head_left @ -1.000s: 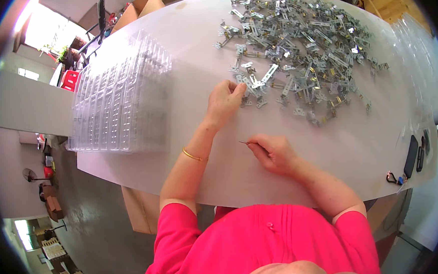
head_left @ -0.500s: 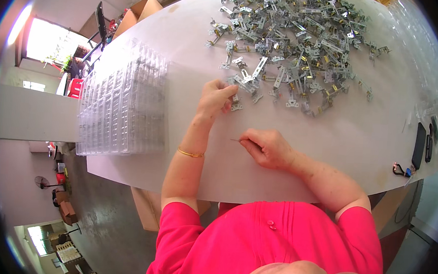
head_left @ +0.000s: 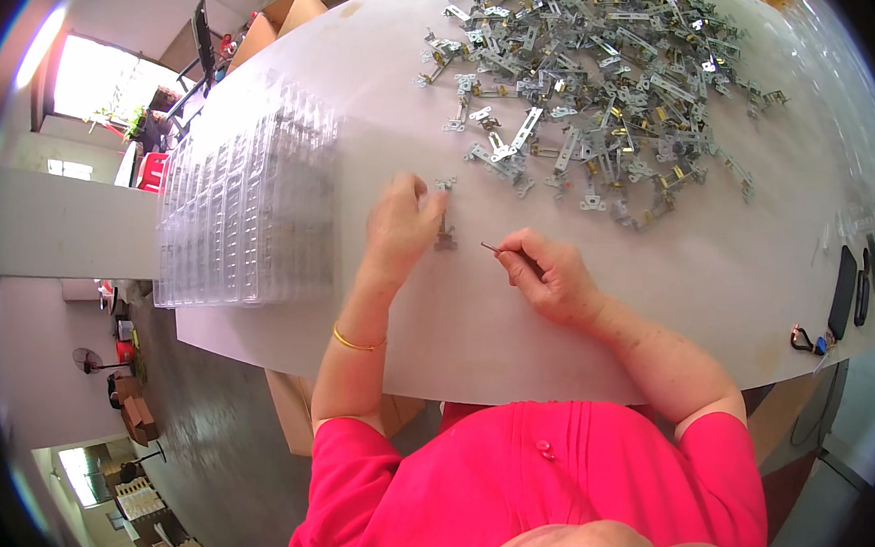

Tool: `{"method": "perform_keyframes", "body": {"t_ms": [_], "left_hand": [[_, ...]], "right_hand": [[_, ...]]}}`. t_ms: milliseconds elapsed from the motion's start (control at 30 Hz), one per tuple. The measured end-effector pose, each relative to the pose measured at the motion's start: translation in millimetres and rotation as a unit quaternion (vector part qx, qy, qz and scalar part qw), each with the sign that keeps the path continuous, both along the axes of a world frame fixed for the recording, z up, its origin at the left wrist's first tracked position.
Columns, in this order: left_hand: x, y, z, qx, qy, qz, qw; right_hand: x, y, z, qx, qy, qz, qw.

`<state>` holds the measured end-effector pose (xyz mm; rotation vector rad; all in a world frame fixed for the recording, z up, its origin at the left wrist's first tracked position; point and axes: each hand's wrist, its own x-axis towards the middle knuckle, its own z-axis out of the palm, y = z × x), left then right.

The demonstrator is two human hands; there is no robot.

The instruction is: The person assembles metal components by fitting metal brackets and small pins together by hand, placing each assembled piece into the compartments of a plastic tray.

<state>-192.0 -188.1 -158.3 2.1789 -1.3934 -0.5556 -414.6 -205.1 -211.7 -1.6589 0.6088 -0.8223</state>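
Note:
My left hand (head_left: pixel 403 228) is closed around a small metal bracket (head_left: pixel 445 238), whose two ends stick out above and below the fingers. Just right of it, my right hand (head_left: pixel 549 278) pinches a thin rod-like tool (head_left: pixel 489 246), its tip pointing at the bracket across a short gap. Most of the tool is hidden in the fingers. Beyond both hands lies a big heap of similar metal brackets (head_left: pixel 590 72), some with brass-coloured parts. A few loose ones, such as a bright bracket (head_left: pixel 514 138), lie at the heap's near edge.
Stacked clear plastic trays (head_left: pixel 251 202) stand on the left of the white table (head_left: pixel 433 343). Clear plastic film (head_left: pixel 848 118) covers the far right edge. Near the right edge are a black flat case (head_left: pixel 842 293) and a dark-handled small item (head_left: pixel 804 341).
My left hand has drawn a bracket away from the heap, toward me and to the left. My right hand has risen slightly, bringing the tool's tip closer to the bracket.

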Motion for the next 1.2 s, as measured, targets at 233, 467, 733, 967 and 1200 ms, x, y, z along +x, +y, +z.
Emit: {"method": "perform_keyframes", "body": {"t_ms": [233, 467, 733, 967, 1200], "left_hand": [[-19.7, -49.6, -11.6, -0.217, -0.205, -0.217, 0.929], [-18.0, -54.7, -7.3, -0.111, -0.183, -0.259, 0.942], [-20.4, -37.0, 1.3, -0.115, -0.103, -0.277, 0.948], [-19.8, -32.8, 25.9, -0.106, 0.032, -0.234, 0.966], [-25.9, -36.0, 42.8, -0.054, 0.262, -0.193, 0.944]], "right_hand": [[-0.6, 2.2, 5.9, 0.008, 0.004, 0.014, 1.000], [-2.9, 0.1, 3.5, 0.000, 0.000, 0.006, 1.000], [-1.7, 0.6, 4.4, 0.003, 0.002, 0.022, 1.000], [-1.7, 1.6, 4.2, -0.019, -0.015, 0.020, 1.000], [-2.8, 1.3, 7.3, -0.050, -0.005, 0.029, 0.998]]}}
